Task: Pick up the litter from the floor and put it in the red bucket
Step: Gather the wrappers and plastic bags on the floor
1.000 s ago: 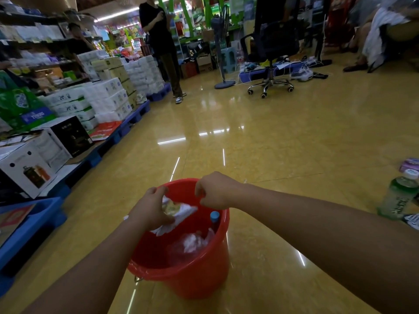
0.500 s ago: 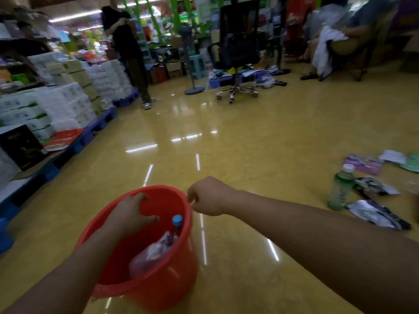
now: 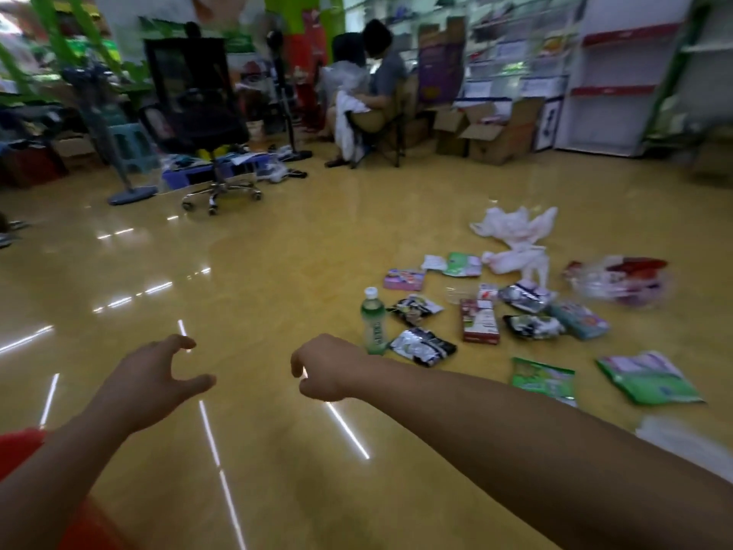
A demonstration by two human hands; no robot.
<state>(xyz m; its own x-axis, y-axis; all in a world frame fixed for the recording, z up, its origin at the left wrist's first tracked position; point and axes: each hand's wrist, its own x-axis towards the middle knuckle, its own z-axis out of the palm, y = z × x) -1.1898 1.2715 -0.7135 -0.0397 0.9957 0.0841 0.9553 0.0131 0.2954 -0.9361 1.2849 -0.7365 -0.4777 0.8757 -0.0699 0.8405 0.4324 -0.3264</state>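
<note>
Neither grip held anything: left hand (image 3: 152, 385) spread, right hand (image 3: 327, 367) loosely curled, both over bare floor (image 3: 277, 271). Red bucket (image 3: 20, 450) sat at lower left, well apart from the litter (image 3: 515, 311). Risk judged: upright bottle (image 3: 373, 321) could topple if brushed while reaching for the wrappers beside it.

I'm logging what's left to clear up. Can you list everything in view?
bottle: 1, green, upright, left edge of litter
wrappers: several, dark, green, pink, on floor right
carton: 1, red, mid litter
plastic bags: 2, white, behind litter
bucket: 1, red, bottom left, mostly hidden
chair: 1, black, back left
boxes: few, brown, back right
left hand: open, empty
right hand: curled, empty
</note>
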